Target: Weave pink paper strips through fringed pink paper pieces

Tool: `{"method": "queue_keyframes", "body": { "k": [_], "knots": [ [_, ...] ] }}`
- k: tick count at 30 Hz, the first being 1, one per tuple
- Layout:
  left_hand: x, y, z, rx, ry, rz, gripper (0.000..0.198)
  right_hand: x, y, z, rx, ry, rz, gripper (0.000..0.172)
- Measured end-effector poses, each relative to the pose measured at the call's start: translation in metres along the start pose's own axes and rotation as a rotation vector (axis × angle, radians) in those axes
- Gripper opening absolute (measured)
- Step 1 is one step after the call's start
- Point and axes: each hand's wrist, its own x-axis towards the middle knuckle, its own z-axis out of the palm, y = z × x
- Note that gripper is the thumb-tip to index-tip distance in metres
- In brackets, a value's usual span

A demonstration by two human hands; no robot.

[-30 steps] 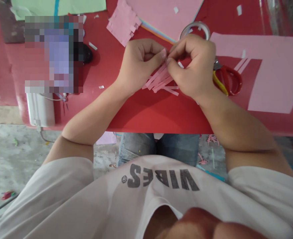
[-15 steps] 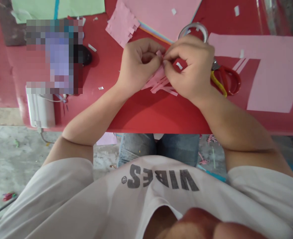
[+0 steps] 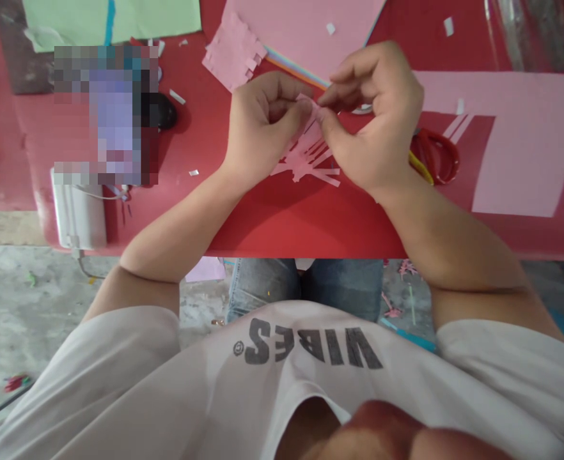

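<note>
Pink paper cut into thin strips (image 3: 305,156) hangs below my fingertips, its strips fanning out over the red table. My left hand (image 3: 263,124) pinches the upper end of this paper between thumb and curled fingers. From the other side, my right hand (image 3: 375,121) has its thumb and fingertips closed at the same paper end, its other fingers raised and bent. The exact spot between the fingertips is partly hidden. Beside my right wrist lie scissors (image 3: 438,156) with red and yellow handles. A tape roll (image 3: 362,109) shows only partly behind my right hand.
A stack of coloured paper (image 3: 301,32) and a notched pink piece (image 3: 236,54) lie at the back. Cut pink sheet (image 3: 522,166) covers the right side. At the left are a white power bank (image 3: 79,211), a black rounded object (image 3: 162,110) and green paper (image 3: 157,16).
My right hand has tilted up, its fingers lifting and opening somewhat while the thumb stays at the paper. The strips below have spread wider. My left hand has hardly moved.
</note>
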Motion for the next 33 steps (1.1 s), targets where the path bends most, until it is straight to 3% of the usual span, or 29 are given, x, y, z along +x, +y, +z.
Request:
{"method": "queue_keyframes", "body": {
  "k": [7, 11, 12, 14, 16, 18, 20, 23, 29, 33],
  "knots": [
    [0.002, 0.005, -0.003, -0.038, -0.085, 0.030, 0.017, 0.008, 0.017, 0.000, 0.064, 0.043, -0.051, 0.031],
    [0.008, 0.006, -0.009, -0.078, -0.060, 0.045, 0.026, 0.019, 0.037, 0.000, 0.095, 0.116, -0.117, 0.029],
    [0.009, 0.007, -0.012, -0.037, -0.061, 0.057, 0.027, 0.024, 0.043, -0.001, 0.096, 0.184, -0.185, 0.029],
    [0.011, 0.010, -0.021, 0.123, -0.160, 0.078, 0.027, 0.034, 0.057, -0.004, 0.035, 0.342, -0.301, 0.035],
    [0.012, 0.013, -0.030, 0.336, -0.368, 0.068, 0.029, 0.045, 0.071, -0.010, -0.037, 0.433, -0.324, 0.042],
    [0.013, 0.016, -0.037, 0.561, -0.518, 0.039, 0.045, 0.054, 0.084, -0.017, -0.077, 0.490, -0.313, 0.045],
    [0.014, 0.015, -0.039, 0.761, -0.565, 0.022, 0.069, 0.060, 0.090, -0.023, -0.038, 0.455, -0.322, 0.044],
    [0.016, 0.009, -0.038, 0.863, -0.552, -0.023, 0.077, 0.059, 0.086, -0.024, -0.037, 0.451, -0.305, 0.042],
    [0.018, -0.009, -0.037, 0.738, -0.490, -0.012, 0.055, 0.043, 0.060, -0.014, -0.077, 0.401, -0.233, 0.042],
    [0.018, -0.008, -0.036, 0.639, -0.550, 0.056, 0.040, 0.039, 0.050, -0.018, -0.011, 0.366, -0.202, 0.042]
  ]
}}
